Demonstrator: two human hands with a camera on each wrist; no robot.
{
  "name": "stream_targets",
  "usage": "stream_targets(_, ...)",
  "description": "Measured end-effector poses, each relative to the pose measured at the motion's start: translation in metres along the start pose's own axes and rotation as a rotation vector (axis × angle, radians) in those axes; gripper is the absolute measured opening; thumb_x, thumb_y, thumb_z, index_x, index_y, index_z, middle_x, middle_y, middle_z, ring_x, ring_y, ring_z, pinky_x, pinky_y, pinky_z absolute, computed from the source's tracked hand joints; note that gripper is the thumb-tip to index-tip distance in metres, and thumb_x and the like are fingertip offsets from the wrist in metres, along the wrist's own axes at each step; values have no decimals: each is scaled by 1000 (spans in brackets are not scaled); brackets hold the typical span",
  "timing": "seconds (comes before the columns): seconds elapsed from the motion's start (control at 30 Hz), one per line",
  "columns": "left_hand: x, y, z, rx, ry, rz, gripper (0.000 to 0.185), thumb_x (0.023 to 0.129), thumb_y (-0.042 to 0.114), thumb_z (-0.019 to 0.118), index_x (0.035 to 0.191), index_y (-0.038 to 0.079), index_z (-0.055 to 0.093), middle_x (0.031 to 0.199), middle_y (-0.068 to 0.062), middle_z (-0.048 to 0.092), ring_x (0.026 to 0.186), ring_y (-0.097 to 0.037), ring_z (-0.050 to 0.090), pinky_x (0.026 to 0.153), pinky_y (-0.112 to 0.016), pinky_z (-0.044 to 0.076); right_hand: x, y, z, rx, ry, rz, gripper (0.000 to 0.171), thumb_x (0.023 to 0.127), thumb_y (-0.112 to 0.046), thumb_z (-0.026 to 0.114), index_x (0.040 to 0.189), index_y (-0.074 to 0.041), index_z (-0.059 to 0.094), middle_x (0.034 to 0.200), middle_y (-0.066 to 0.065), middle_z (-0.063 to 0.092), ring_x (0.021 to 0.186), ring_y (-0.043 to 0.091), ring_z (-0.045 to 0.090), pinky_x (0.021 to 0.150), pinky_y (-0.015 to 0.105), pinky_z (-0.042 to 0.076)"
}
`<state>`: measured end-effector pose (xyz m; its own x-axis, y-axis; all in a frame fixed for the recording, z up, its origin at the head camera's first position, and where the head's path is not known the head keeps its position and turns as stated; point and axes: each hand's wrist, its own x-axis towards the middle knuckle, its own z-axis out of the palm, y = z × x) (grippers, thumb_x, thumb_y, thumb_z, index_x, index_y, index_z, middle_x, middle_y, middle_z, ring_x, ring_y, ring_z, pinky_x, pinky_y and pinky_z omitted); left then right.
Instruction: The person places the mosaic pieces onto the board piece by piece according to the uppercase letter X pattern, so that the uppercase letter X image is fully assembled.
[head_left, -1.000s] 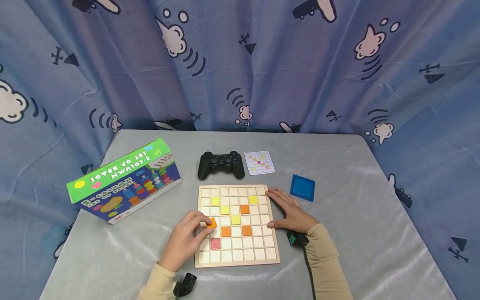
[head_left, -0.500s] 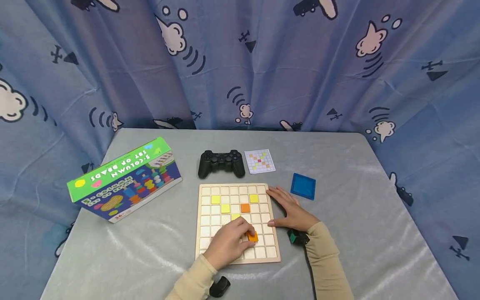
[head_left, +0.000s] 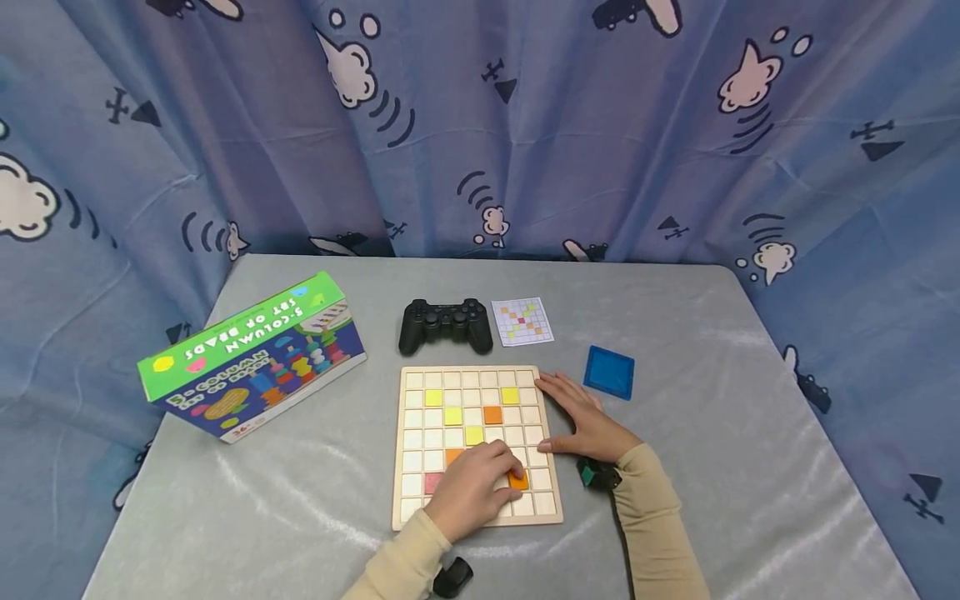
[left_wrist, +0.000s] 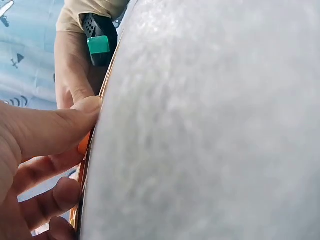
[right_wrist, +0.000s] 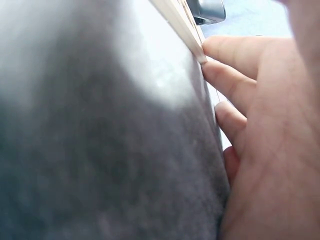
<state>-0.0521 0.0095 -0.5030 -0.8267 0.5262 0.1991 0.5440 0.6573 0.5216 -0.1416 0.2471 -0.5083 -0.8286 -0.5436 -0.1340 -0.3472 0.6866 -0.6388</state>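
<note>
A wooden grid board [head_left: 414, 463] lies on the grey table with yellow, orange and one pink tile set in its cells. My left hand [head_left: 474, 492] lies over the board's lower middle, and its fingertips pinch an orange tile [head_left: 518, 480] down at a cell near the lower right. In the left wrist view the thumb [left_wrist: 55, 131] presses that orange tile [left_wrist: 83, 143] against the board edge. My right hand [head_left: 581, 419] rests flat on the table with straight fingers against the board's right edge [right_wrist: 182, 25].
A black game controller [head_left: 445, 323] and a small pattern card [head_left: 522, 321] lie behind the board. A blue square lid [head_left: 609, 372] sits to the right. A green and blue bead-set box [head_left: 251, 358] stands at the left. Blue patterned curtain surrounds the table.
My left hand carried the orange tile from the board's left side across to the lower right and lowered it onto a cell. The right hand stayed put.
</note>
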Motion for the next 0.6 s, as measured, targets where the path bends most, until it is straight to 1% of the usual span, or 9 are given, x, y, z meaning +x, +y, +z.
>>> stream_targets(0.27, 2, 3, 3, 4, -8, 6, 14, 81, 27, 77, 92, 22, 69, 93, 11, 59, 83, -6, 56, 74, -20, 46, -2, 3, 2, -1, 10, -3, 94, 77, -52, 74, 152, -21, 26, 159, 2, 21, 147, 32, 7, 110, 64, 7)
stream_targets(0.43, 2, 4, 5, -1, -9, -7, 11, 83, 29, 75, 91, 23, 70, 92, 11, 58, 81, -5, 54, 74, -21, 46, -3, 2, 2, 4, 4, -3, 94, 77, -52, 74, 152, -22, 26, 159, 1, 20, 147, 31, 6, 111, 63, 6)
stream_targets(0.6, 1, 2, 6, -9, -6, -12, 10, 83, 29, 75, 91, 24, 69, 92, 11, 57, 82, -5, 54, 75, -21, 45, -2, 2, 2, -7, 7, -2, 94, 77, -52, 74, 152, -21, 26, 159, 2, 21, 147, 32, 7, 110, 64, 6)
